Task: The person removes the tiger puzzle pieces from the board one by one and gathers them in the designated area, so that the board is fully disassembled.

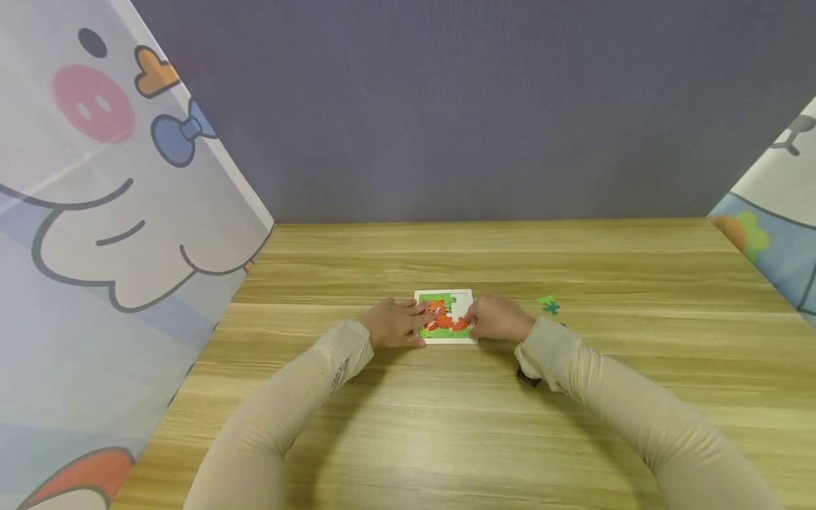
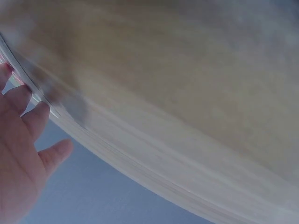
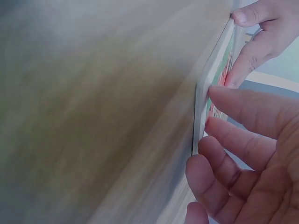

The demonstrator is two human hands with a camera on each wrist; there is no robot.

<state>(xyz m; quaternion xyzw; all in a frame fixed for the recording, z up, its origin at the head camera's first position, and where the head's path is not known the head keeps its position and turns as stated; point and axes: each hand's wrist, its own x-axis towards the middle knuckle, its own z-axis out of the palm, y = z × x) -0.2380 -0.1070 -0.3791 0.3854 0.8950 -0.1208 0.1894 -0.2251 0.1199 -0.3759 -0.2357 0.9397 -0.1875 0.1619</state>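
Partly under splayed L hand (image 1: pixel 394 324), tiger puzzle (image 1: pixel 449 324), loosely bent R hand (image 1: pixel 500 319) touching R edge

Head view: fairly bright; whitish glare on near part of wood-grain tabletop (image 1: pixel 421 432), soft shadows beside both sleeves (image 1: pixel 274 418). Tiger jigsaw puzzle (image 1: pixel 454 324) vivid, fine detail soft. Grey wall (image 1: pixel 472 113) duller. Wrist views: hazy, bluish, grain smeared; tabletop's edge bowed in left wrist.

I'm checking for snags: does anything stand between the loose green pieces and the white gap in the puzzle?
Yes: the right hand, at the right edge of the puzzle, lies between the loose green pieces and the gap. The left hand, opposite, is clear.
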